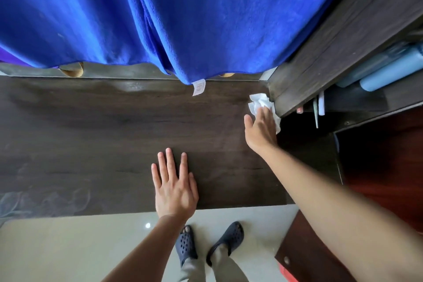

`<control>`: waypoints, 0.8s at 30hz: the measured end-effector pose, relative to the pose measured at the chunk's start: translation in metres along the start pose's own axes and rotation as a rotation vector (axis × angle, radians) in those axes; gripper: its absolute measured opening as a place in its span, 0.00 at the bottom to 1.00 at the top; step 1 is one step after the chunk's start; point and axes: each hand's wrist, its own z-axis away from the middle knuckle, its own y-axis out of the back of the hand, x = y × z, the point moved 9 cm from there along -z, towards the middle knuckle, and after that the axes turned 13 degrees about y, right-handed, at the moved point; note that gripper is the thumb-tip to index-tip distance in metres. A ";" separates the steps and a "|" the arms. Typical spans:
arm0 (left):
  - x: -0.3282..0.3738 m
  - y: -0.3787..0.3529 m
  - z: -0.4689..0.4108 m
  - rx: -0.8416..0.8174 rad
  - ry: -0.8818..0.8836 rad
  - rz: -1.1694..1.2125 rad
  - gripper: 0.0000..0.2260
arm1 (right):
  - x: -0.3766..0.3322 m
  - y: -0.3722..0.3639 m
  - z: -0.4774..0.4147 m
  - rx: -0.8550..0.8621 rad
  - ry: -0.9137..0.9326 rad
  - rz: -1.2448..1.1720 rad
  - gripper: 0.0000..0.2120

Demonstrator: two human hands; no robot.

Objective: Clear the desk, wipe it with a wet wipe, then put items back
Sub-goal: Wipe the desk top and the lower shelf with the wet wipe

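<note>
right hand (pixel 261 131) fingers flat, pressing wet wipe (pixel 261 103) into desk (pixel 114 133) corner; left hand (pixel 175 186) fingers spread, bracing.

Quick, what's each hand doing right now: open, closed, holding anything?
Left hand: open, flat on the desk.
Right hand: open, fingers pressing the wet wipe onto the desk.

Home room: dark wood desk (pixel 114 133), blue towel (pixel 183 18) above, shelf (pixel 343 41) w/ bottles (pixel 389 71), tile floor (pixel 68 247).

Bare forearms (pixel 332 190), dark blue perforated clogs (pixel 226 241), perhaps grey trousers (pixel 229 269).
</note>
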 end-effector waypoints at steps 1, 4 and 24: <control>0.000 0.000 0.000 0.001 0.000 0.001 0.24 | -0.001 -0.001 -0.014 -0.014 -0.005 0.006 0.24; 0.000 -0.001 -0.001 0.010 -0.009 -0.002 0.24 | -0.004 0.003 -0.065 -0.039 0.022 0.009 0.21; 0.000 -0.006 -0.001 -0.007 -0.014 0.006 0.24 | -0.046 -0.023 0.019 -0.080 0.399 -0.021 0.20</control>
